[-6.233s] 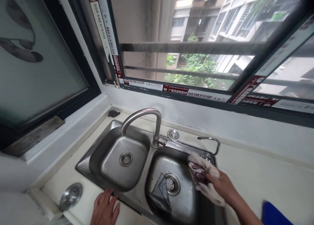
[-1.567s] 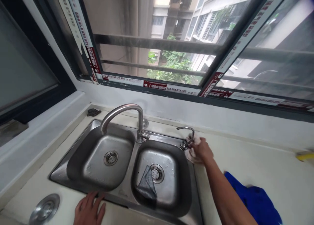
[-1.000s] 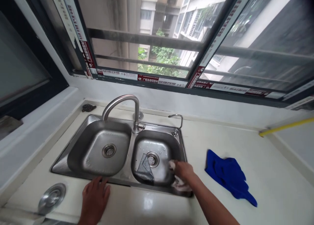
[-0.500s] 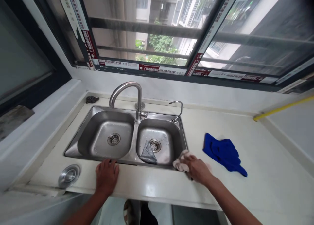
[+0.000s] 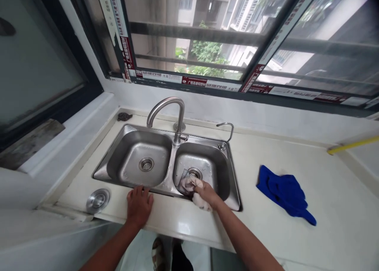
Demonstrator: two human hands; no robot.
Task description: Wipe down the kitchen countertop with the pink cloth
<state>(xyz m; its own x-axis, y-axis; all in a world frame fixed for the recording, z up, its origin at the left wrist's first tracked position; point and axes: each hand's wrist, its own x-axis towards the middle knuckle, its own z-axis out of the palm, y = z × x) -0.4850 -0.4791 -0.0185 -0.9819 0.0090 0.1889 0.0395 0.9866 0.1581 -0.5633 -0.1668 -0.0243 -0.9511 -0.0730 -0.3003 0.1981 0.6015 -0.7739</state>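
My right hand (image 5: 206, 195) is closed on a whitish crumpled cloth (image 5: 202, 203) at the front edge of the right bowl of the steel double sink (image 5: 169, 172). Beneath and beside the cloth, a grey scouring cloth (image 5: 184, 175) lies in that bowl near the drain, mostly covered now. My left hand (image 5: 139, 206) rests flat on the pale countertop (image 5: 174, 213), its fingertips at the front rim of the left bowl. Nothing is held in it.
A curved faucet (image 5: 179, 121) stands behind the sink, with a thin spout (image 5: 231, 133) at its right. A blue cloth (image 5: 284, 190) lies on the right counter. A metal drain strainer (image 5: 98, 200) sits at front left, a dark mesh scrubber (image 5: 124, 116) at back left.
My right hand has moved left with the whitish cloth, from the sink's front right corner to over the grey cloth. The view has turned slightly left. My left hand stays on the counter.
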